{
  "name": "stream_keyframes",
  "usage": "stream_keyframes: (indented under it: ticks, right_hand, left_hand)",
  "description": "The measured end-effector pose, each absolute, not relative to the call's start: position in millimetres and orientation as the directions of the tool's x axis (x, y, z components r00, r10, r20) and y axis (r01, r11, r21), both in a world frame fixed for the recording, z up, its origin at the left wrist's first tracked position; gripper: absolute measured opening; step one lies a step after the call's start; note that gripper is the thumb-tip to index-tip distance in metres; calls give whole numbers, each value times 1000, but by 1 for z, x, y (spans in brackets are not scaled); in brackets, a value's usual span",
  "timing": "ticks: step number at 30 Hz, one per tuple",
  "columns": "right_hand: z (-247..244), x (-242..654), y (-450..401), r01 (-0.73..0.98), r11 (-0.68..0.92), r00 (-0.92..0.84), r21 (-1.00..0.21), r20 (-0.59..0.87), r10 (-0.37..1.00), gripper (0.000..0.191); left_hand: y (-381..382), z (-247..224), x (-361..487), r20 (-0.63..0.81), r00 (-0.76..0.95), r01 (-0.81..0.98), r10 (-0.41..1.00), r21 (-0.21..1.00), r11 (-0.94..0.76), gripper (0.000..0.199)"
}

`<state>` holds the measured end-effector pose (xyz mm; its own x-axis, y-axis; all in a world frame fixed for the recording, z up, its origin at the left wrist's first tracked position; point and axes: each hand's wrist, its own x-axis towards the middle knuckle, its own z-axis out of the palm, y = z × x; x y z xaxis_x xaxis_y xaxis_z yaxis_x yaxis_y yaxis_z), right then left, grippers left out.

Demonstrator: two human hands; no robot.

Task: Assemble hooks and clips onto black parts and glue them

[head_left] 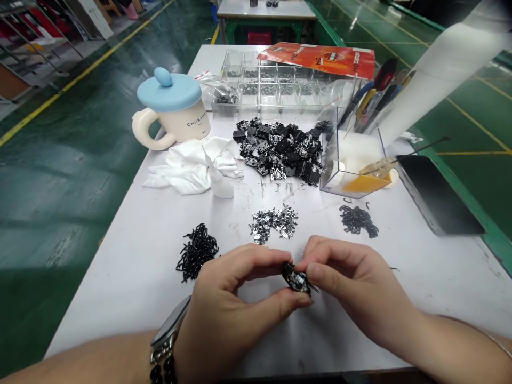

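Between the thumb and fingers of my left hand (236,304) is a small black part with silver metal pieces (296,279), held above the front of the table. My right hand (352,282) pinches at its right side with thumb and forefinger; a thin dark tip sticks out below that thumb, its kind unclear. Just beyond the hands lies a heap of small silver metal clips (274,221). Left of them is a pile of short black curved pieces (197,252). A pile of thin dark hooks or springs (359,221) lies to the right.
Farther back lie many black-and-metal parts (282,146). A white dropper bottle (221,181), white cloth (180,168) and lidded mug (182,120) stand left. A clear tool box (332,173) and phone (440,194) are right; a compartment tray (276,98) is behind.
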<state>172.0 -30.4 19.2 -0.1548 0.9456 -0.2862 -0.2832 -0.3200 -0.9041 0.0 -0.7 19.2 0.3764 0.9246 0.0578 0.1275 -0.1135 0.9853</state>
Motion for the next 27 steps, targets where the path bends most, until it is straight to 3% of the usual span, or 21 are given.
stream_keyframes:
  ticks: [4, 13, 27]
  right_hand:
    - [19, 172, -30, -245, -297, -145, -923, -268, 952, 14]
    - [22, 169, -35, 56, -134, -50, -989, -137, 989, 18]
    - [22, 171, -36, 22, -213, -92, -977, -214, 972, 23]
  left_hand:
    - [-1, 19, 0, 54, 373, 140, 926, 984, -114, 28]
    - [0, 19, 0, 89, 359, 167, 929, 973, -158, 26]
    - [1, 20, 1, 74, 358, 180, 931, 973, -147, 23]
